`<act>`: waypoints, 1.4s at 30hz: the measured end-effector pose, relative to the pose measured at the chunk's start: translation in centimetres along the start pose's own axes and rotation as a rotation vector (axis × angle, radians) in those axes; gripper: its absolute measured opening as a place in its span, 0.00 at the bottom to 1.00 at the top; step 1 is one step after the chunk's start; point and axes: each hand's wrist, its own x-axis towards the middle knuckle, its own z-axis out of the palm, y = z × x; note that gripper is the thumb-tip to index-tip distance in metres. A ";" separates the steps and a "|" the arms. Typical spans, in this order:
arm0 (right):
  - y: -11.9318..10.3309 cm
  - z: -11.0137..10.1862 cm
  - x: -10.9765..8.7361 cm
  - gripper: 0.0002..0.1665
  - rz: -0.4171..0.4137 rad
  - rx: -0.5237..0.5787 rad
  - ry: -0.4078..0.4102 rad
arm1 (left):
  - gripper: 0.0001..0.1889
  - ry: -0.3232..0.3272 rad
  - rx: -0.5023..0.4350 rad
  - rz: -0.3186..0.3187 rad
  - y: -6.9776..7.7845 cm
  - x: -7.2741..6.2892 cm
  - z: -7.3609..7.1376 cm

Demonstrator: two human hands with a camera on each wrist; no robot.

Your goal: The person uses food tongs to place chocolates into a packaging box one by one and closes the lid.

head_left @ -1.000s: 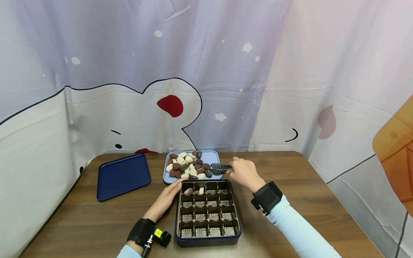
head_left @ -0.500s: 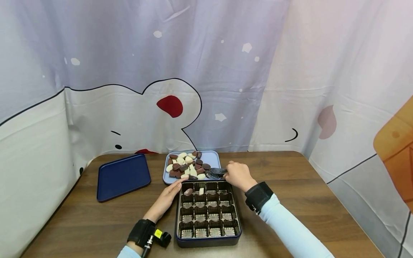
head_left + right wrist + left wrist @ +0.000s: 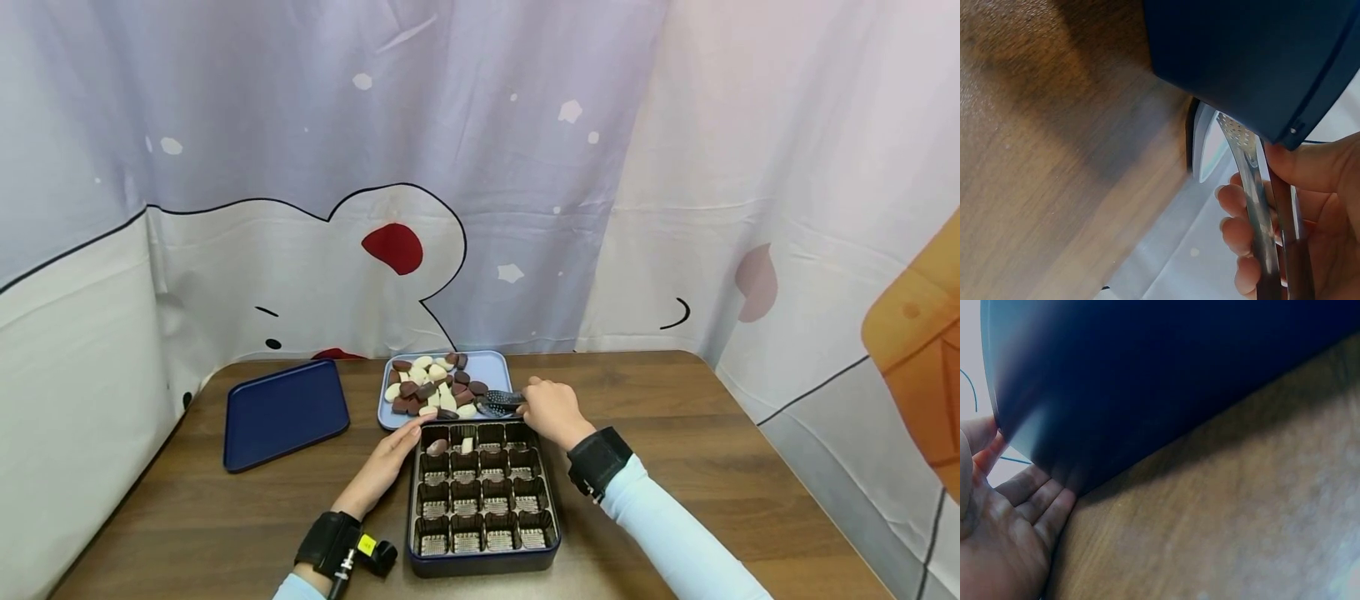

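Observation:
My right hand grips a pair of metal tongs with perforated ends. Those ends are low over the right front of a light blue tray, beside a dark oval chocolate. Whether they pinch a piece is hidden. In the right wrist view, the thumb and fingers wrap the tongs. My left hand rests against the back left corner of a dark blue box, its fingers fairly straight along the wall. A brown chocolate and a white one sit in two back-row compartments.
Several white, brown and dark chocolates are heaped on the light blue tray behind the box. A dark blue lid-like tray lies at the left of the wooden table. A printed curtain hangs behind.
My right hand has moved left and slightly nearer, bringing the tongs' ends down by the front right of the chocolates. My left hand has stayed at the box.

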 end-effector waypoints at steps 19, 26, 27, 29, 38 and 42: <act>0.8 -2.8 -0.6 0.07 -0.008 0.002 0.089 | 0.25 -0.006 -0.006 0.008 -0.1 0.1 0.1; 1.0 -5.8 -2.4 0.09 -0.046 -0.011 0.102 | 0.26 -0.010 0.006 0.018 0.1 0.2 0.0; 1.1 -6.1 -2.7 0.09 -0.052 -0.011 0.104 | 0.26 -0.009 0.004 0.021 0.1 0.2 0.0; 1.0 -6.7 -3.5 0.10 -0.062 -0.014 0.111 | 0.25 -0.005 -0.003 0.025 0.2 0.3 0.0; 0.5 -6.7 -6.4 0.11 -0.147 -0.023 0.163 | 0.25 0.005 -0.007 0.023 0.1 0.2 -0.1; 0.3 -6.3 -7.1 0.11 -0.157 -0.031 0.148 | 0.25 -0.007 0.003 0.011 0.1 -0.1 -0.1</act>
